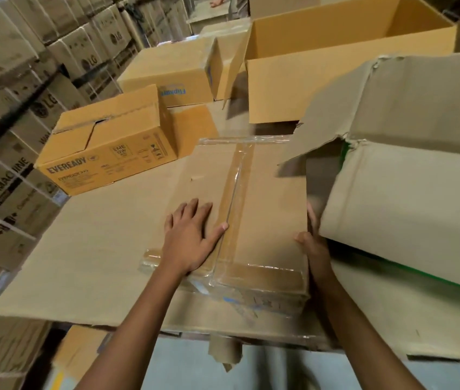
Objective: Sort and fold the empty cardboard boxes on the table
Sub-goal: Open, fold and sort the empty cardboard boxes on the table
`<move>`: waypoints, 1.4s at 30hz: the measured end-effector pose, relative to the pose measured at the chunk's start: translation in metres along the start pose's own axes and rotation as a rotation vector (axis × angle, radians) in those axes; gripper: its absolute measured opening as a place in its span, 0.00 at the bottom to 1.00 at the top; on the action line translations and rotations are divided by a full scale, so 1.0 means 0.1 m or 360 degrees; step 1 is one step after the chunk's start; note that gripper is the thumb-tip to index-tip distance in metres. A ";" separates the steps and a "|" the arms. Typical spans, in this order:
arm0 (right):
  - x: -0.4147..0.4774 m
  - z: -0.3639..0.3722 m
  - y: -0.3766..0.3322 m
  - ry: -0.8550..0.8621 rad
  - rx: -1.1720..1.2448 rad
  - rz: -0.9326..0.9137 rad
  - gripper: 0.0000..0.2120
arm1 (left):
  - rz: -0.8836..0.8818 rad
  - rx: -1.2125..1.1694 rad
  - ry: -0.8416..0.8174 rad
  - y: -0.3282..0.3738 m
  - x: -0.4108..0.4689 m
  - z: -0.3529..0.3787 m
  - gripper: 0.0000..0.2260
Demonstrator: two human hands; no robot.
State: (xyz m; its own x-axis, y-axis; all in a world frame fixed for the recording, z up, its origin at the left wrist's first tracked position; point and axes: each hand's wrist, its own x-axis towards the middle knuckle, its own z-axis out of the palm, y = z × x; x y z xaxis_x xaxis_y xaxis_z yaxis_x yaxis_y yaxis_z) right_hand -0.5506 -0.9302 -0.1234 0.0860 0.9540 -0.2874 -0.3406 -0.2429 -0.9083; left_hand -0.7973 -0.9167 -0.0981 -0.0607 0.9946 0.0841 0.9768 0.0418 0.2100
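Observation:
A taped brown box lies in front of me on a flat cardboard sheet that covers the table. My left hand rests flat on the box's top, fingers spread, thumb along the clear tape seam. Around the box's right edge curls my right hand, thumb on top, fingers hidden down the side. A big torn grey-brown box with a green stripe leans just right of that hand. An Eveready box stands at the left, its top flaps partly open.
A Flipkart box and a large open box stand at the back. Stacks of LG cartons wall off the left side. Another person's arm shows at the top. Grey floor lies below the table edge.

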 end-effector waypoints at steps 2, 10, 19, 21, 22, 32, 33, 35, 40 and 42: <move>0.08 -0.01 0.10 0.0115 0.0011 -0.0029 0.13 | -0.0007 -0.0011 0.0029 0.00 0.01 0.00 0.37; 0.07 -0.05 0.49 0.0701 -0.0486 0.0208 0.17 | -0.0549 -0.0005 0.0021 -0.17 0.02 -0.04 0.33; -0.36 0.66 0.51 0.0393 -0.0242 0.0183 0.25 | -0.0558 -0.0276 -0.0174 -0.91 0.05 -0.40 0.35; -0.42 0.77 0.43 0.0346 -0.0323 0.0081 0.32 | -0.0554 -0.0436 -0.0192 -1.09 0.06 -0.49 0.35; -0.43 0.80 0.40 0.0310 -0.0339 0.0020 0.34 | -0.0549 -0.0526 -0.0221 -1.18 0.08 -0.50 0.36; -0.97 1.54 -0.71 0.0305 -0.0977 -0.0483 0.23 | -0.0398 -0.2215 -0.0751 -1.36 -0.19 -0.56 0.23; -0.96 1.57 -0.77 0.0316 -0.1106 -0.0483 0.24 | -0.0377 -0.2334 -0.0805 -1.31 -0.24 -0.54 0.23; -0.96 1.65 -0.87 0.0309 -0.1182 -0.0443 0.24 | -0.0332 -0.2502 -0.0860 -1.21 -0.24 -0.61 0.24; -0.95 1.98 -0.94 0.0167 -0.0972 -0.0429 0.16 | -0.0196 -0.2824 -0.0861 -0.95 -0.05 -1.11 0.24; -0.99 2.13 -0.96 0.0131 -0.1034 -0.0431 0.15 | -0.0216 -0.2914 -0.0864 -0.92 -0.01 -1.30 0.25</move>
State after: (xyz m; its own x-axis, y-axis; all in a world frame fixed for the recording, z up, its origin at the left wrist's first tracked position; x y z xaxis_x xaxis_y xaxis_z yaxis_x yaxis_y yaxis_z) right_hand -0.7260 -0.9636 0.0567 0.1679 0.9855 -0.0245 0.3280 -0.0793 -0.9413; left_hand -0.9137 -0.9336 0.0091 0.3086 0.9273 -0.2117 -0.4297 0.3344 0.8387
